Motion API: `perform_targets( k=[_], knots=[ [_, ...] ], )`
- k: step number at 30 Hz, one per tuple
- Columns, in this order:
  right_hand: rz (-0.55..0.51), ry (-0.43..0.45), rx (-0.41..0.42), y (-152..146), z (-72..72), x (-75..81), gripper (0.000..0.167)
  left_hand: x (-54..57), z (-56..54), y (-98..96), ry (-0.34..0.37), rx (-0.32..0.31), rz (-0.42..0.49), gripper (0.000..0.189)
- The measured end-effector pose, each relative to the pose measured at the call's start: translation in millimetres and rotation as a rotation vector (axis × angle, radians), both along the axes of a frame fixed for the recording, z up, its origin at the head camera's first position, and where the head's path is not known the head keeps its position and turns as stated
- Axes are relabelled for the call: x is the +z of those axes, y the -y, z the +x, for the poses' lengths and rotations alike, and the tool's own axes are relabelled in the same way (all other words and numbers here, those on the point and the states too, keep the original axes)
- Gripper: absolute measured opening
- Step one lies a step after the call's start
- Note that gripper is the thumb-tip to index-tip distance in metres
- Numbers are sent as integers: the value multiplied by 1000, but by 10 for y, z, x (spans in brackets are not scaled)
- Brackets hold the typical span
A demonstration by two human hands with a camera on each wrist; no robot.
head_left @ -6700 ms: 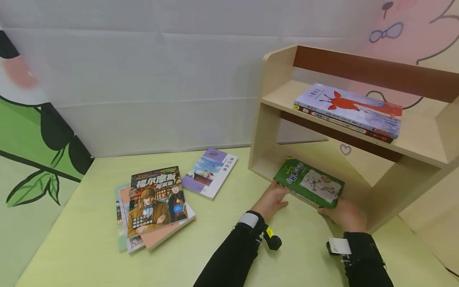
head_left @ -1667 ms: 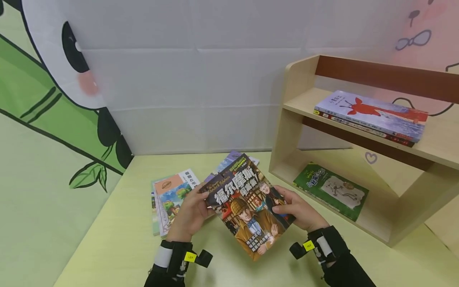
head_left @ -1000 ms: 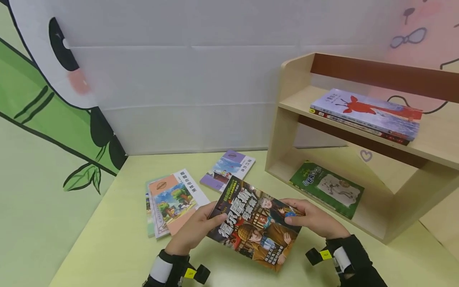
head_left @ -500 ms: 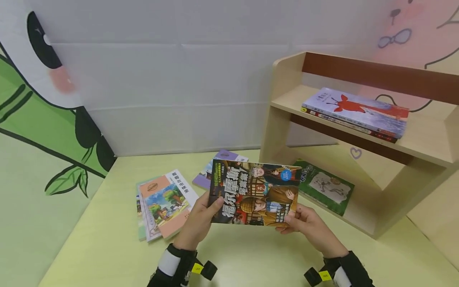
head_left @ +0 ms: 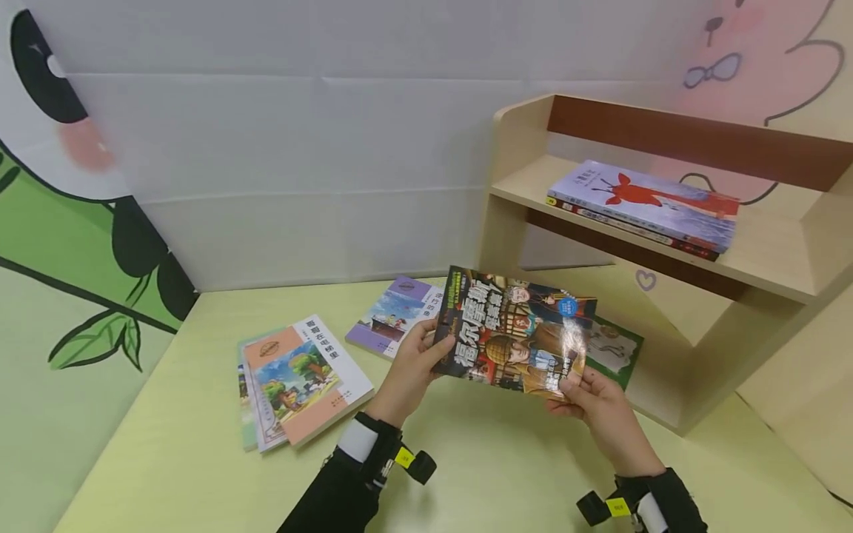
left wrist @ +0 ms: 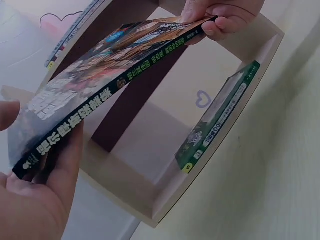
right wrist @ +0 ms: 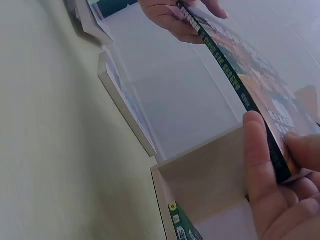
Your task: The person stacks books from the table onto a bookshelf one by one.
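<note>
A dark-covered book (head_left: 516, 333) with a detective in a checked cap is held up in front of the shelf, its spine facing me. My left hand (head_left: 416, 363) pinches its left end, thumb on the cover and fingers underneath. My right hand (head_left: 603, 414) grips its lower right corner in the same way. Behind it, a green book (head_left: 616, 352) lies on the lower board of the wooden bookshelf (head_left: 753, 326), partly hidden in the head view. The left wrist view shows the green book (left wrist: 217, 120) lying apart from the held one.
Two stacked books, a giraffe cover (head_left: 646, 203) on top, lie on the upper board. A purple-and-white book (head_left: 393, 314) lies on the table left of the shelf. Farther left is a fanned pile with an orange-and-white book (head_left: 309, 381) on top.
Earlier both hands were at the green book on the lower board. Since then they have picked up the detective book from the left pile, turned it sideways, and carried it right toward the shelf.
</note>
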State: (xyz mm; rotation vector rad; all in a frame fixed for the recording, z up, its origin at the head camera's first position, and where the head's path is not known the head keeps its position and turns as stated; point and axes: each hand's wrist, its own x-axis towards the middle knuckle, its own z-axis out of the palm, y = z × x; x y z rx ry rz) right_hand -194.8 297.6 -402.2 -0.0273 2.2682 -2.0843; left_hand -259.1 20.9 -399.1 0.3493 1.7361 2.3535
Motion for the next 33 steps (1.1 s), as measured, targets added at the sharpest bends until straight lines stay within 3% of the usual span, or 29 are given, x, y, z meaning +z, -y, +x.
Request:
perform_targets(
  k=[3, 6, 13, 17, 23, 28, 33],
  knots=[
    [-48, 15, -81, -70, -28, -16, 31, -46, -111, -153, 35, 8, 28, 42],
    [-61, 30, -132, -140, -50, -44, 24, -128, -200, -294, 44, 27, -1, 45],
    [-65, 73, -185, -377, -103, -107, 26, -249, -342, -708, 6, 162, -182, 55],
    [-57, 110, -212, -494, -145, -122, 27, -277, -428, -923, 27, 195, -279, 54],
    [-44, 153, -251, -575, -186, -160, 42, -396, -510, -1090, 75, 242, -379, 44],
    [-47, 186, -271, -636, -197, -247, 42, -508, -503, -1192, 107, 233, -382, 40],
    [16, 189, -297, -708, -184, -322, 41, -594, -545, -1293, 81, 162, -331, 47]
  ],
)
